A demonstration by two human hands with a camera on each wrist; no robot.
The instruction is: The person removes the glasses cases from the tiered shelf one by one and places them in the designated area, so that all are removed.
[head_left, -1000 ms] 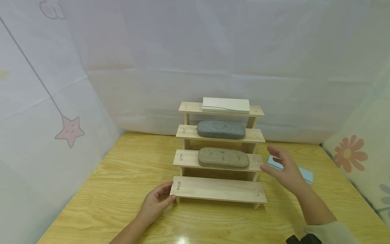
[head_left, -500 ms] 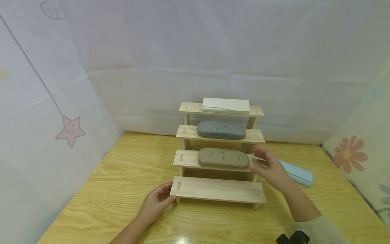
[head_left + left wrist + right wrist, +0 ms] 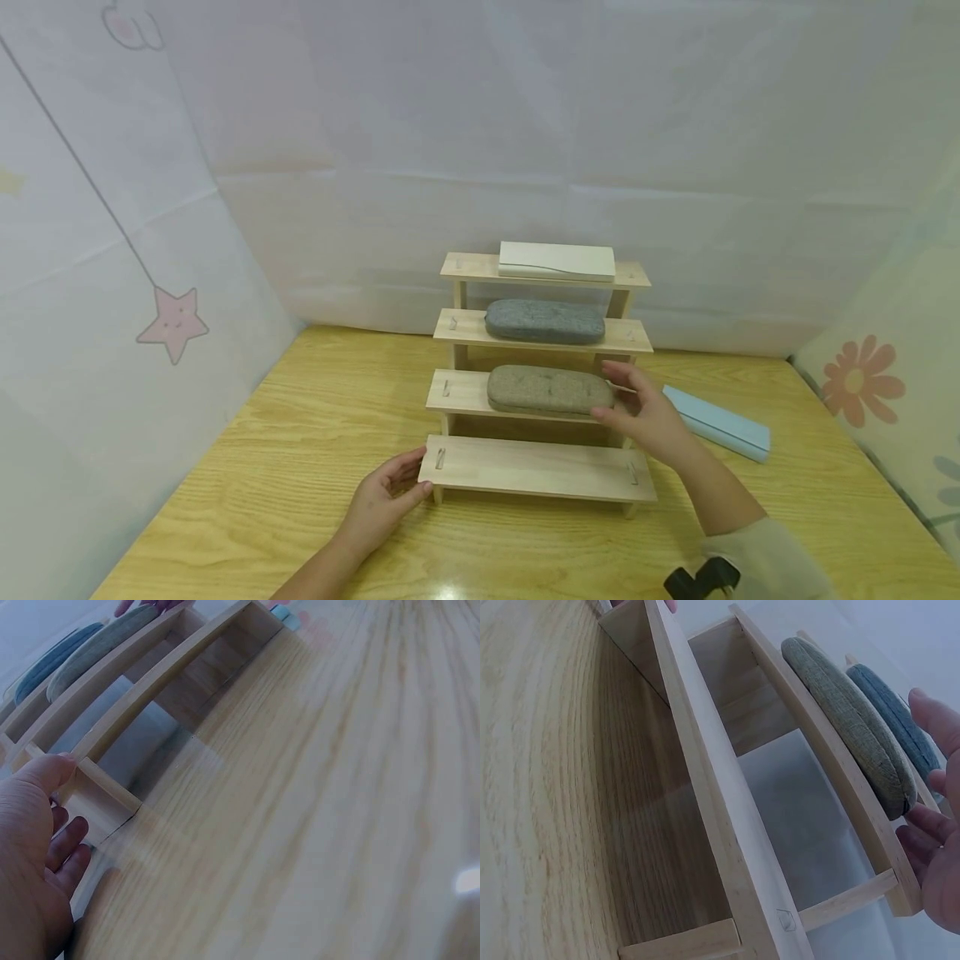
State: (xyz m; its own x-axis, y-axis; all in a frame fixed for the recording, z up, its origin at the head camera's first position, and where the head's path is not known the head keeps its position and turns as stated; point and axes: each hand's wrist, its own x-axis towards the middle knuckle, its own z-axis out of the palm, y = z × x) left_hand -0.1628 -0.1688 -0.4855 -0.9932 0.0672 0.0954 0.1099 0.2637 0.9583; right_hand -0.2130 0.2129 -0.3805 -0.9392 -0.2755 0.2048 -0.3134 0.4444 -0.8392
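Observation:
A stepped wooden display rack (image 3: 537, 468) stands on the table. Its second step from the bottom bears a brown-grey fabric glasses case (image 3: 549, 390). My right hand (image 3: 648, 421) is at that case's right end, thumb and fingers spread; in the right wrist view the fingers (image 3: 928, 834) are close to the case's tip, and contact is unclear. My left hand (image 3: 378, 504) touches the left end of the lowest shelf with its thumb, the other fingers loosely bent beside it. Higher up lie a blue-grey fabric glasses case (image 3: 545, 321) and a white case (image 3: 557, 261).
A light-blue case (image 3: 717, 423) lies on the wooden table (image 3: 300, 433), right of the rack and behind my right hand. Pale cloth walls (image 3: 450, 108) enclose the back and sides. A black device (image 3: 702, 577) is at the right sleeve.
My right hand has moved left, from beside the rack to the right end of the brown-grey glasses case, uncovering more of the light-blue case. The left hand has stayed in place.

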